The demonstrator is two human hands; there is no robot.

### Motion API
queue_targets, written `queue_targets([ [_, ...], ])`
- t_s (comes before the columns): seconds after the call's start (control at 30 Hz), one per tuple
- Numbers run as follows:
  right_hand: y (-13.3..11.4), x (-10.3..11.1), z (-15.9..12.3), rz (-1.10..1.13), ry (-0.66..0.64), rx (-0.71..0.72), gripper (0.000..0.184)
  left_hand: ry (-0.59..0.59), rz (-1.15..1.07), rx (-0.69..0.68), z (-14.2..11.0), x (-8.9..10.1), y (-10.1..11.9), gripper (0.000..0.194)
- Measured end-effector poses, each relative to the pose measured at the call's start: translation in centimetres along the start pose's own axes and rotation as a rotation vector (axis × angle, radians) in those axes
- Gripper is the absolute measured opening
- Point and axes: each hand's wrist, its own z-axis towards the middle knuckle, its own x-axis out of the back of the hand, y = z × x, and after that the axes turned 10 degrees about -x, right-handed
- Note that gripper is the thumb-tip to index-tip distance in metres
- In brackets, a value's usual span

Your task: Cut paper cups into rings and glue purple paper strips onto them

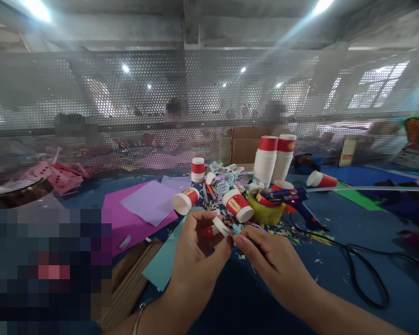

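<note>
My left hand has its thumb and fingers curled around a red and white paper cup, whose white rim faces right. Beside it, my right hand is closed in a pinch, its fingertips meeting the cup's rim. A small light-blue piece shows at those fingertips; the rest of what they grip is hidden. Just beyond the hands, a red paper cup and another tipped cup lie on their sides. A glue gun rests across a yellow tape roll.
Behind stand two tall cup stacks and a pile of small round cutouts. Purple sheets, a light-blue sheet and corrugated cardboard lie left. A black cable loops at right. A perforated metal screen crosses the back.
</note>
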Motion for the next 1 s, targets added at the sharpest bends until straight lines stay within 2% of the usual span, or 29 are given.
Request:
queue_targets([
  [0.23, -0.02, -0.05, -0.08, -0.013, 0.022, 0.005, 0.042, 0.055, 0.019, -0.041, -0.18, -0.13, -0.11, 0.038],
  [0.57, -0.15, 0.06, -0.11, -0.017, 0.028, 0.035, 0.040, 0.071, 0.066, -0.085, -0.11, -0.19, -0.02, 0.036],
  [0.87, -0.03, 0.18, -0.17, -0.051, 0.048, 0.024, 0.041, 0.055, 0.010, -0.032, -0.20, -0.11, 0.04, 0.043],
  [1.0, -0.14, 0.32, -0.08, -0.060, 0.059, 0.026, 0.042, 0.094, -0.070, 0.023, -0.09, 0.11, -0.01, 0.039],
])
